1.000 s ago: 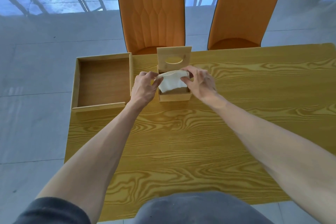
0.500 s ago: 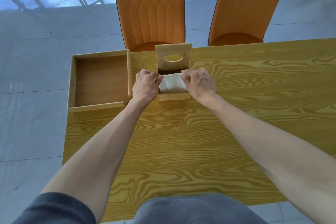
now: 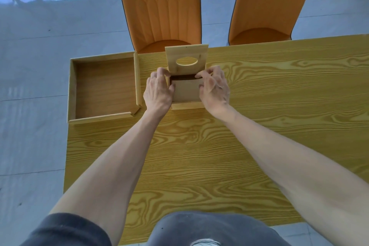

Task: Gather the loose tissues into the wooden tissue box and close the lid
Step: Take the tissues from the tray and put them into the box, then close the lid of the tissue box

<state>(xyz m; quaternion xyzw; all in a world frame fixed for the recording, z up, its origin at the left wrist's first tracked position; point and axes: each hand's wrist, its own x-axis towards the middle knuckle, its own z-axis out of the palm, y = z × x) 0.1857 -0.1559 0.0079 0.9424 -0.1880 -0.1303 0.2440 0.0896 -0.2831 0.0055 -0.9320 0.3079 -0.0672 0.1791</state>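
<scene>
Wooden tissue box (image 3: 187,103) sits between my two hands on the yellow table (image 3: 199,155). The lid (image 3: 186,59) stands upright just beyond my fingertips, hinged at the far edge. My left hand (image 3: 157,90) rests curled against the left wall, fingers loosely together, clamped on nothing. My right hand (image 3: 214,87) has its fingers spread a little, tips touching the right rim near the lid. I see no white tissues now; the inside looks pale and flat, so I judge they lie pressed down, but I cannot tell for sure. The risk: if I tip the lid forward while my fingertips stay on the rim, it pinches them or stops half shut. The empty wooden tray (image 3: 103,87) lies just left of my left hand.
</scene>
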